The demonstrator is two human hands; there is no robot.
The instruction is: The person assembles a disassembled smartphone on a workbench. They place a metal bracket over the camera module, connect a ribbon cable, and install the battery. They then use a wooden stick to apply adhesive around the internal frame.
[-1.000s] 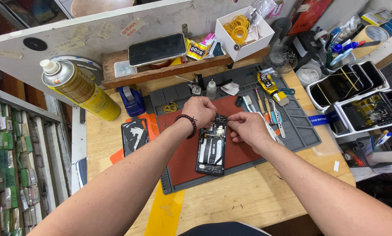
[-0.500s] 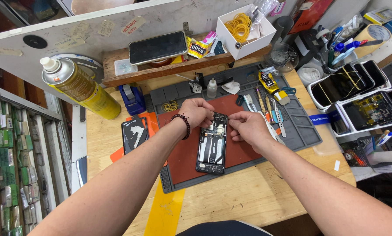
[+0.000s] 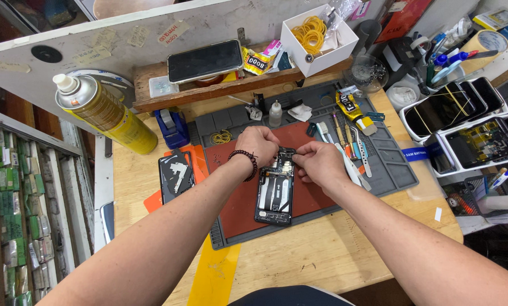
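Note:
An opened black smartphone [image 3: 275, 195] lies face down on the red centre of a grey repair mat [image 3: 395, 170], its inner parts showing. My left hand [image 3: 258, 144], with a dark bead bracelet on the wrist, rests its fingertips on the phone's top left edge. My right hand [image 3: 317, 162] pinches at the phone's top right corner; what sits between its fingers is too small to tell. Both hands meet over the phone's upper end.
A yellow spray can [image 3: 103, 113] lies at the left. A black back cover [image 3: 176, 174] rests beside the mat. Tweezers and small tools [image 3: 350, 147] lie right of my hands. A white box of rubber bands [image 3: 317, 37], a phone on a wooden shelf [image 3: 205, 60] and trays of phones [image 3: 463, 122] stand behind.
Both hands stay at the phone's top end with only slight finger shifts. The phone has not moved.

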